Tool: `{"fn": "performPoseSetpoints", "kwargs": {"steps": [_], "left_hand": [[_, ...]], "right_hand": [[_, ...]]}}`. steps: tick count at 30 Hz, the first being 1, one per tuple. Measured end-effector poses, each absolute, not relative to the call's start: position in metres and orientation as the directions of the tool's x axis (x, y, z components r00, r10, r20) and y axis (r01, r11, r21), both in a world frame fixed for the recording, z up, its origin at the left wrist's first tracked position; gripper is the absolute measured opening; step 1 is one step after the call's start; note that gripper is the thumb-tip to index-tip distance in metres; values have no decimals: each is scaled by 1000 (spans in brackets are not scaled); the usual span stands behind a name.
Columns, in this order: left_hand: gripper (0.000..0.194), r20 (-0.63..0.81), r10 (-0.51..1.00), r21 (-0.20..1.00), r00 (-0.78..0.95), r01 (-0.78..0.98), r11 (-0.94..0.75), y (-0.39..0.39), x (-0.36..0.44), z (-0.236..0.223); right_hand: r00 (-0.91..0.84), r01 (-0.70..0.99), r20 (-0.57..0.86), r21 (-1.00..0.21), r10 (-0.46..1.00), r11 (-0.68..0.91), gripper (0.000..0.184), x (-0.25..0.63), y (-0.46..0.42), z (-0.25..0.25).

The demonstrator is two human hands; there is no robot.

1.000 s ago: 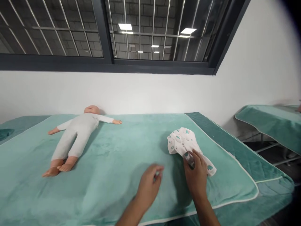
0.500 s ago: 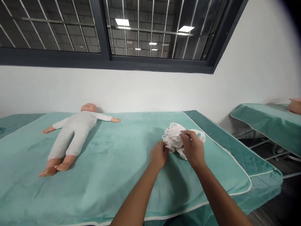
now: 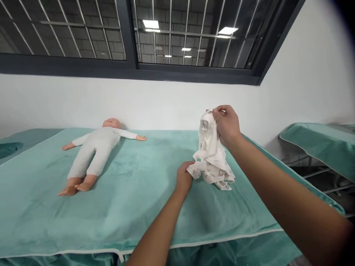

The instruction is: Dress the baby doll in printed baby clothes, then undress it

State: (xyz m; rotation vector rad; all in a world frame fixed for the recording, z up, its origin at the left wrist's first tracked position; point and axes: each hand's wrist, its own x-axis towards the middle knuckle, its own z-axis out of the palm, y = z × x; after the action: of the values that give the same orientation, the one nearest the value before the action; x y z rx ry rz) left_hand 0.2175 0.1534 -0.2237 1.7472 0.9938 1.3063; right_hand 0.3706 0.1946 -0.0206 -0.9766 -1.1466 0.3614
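A small white baby garment (image 3: pixel 212 151) with green and dark prints hangs bunched above the green bed cover. My right hand (image 3: pixel 227 123) pinches its top edge and holds it up. Lower down, my left hand (image 3: pixel 185 176) has its fingers closed on the garment's left lower edge. The folds hide the garment's full shape, and its lower end hangs close to or on the cover. To the left, a baby doll (image 3: pixel 97 147) in a white body suit lies on its back, arms spread, its feet toward me.
The green plush cover (image 3: pixel 133 207) with white piping spreads over the bed. Behind it stand a white wall (image 3: pixel 172 103) and a dark-framed window (image 3: pixel 194 72) with metal bars. Another green-covered bed (image 3: pixel 318 147) is at the right, beyond a gap.
My right hand has risen, lifting the garment's top so that it hangs unfolded lengthwise. My left hand stays low at its edge. The view has shifted slightly to the left.
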Motion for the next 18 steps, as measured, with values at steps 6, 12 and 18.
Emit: {"fn": "performPoseSetpoints", "kwargs": {"steps": [6,12,18], "left_hand": [[41,453,749,673,484,365,-643,135,229,-224],[46,397,668,503,630,459,-732,118,230,-219],[41,405,728,553,554,486,-677,120,224,-215]], "right_hand": [[322,354,740,-672,590,651,8,343,238,38],[248,528,781,-605,574,595,14,310,262,96],[219,512,756,-627,617,587,22,270,251,100]]}}
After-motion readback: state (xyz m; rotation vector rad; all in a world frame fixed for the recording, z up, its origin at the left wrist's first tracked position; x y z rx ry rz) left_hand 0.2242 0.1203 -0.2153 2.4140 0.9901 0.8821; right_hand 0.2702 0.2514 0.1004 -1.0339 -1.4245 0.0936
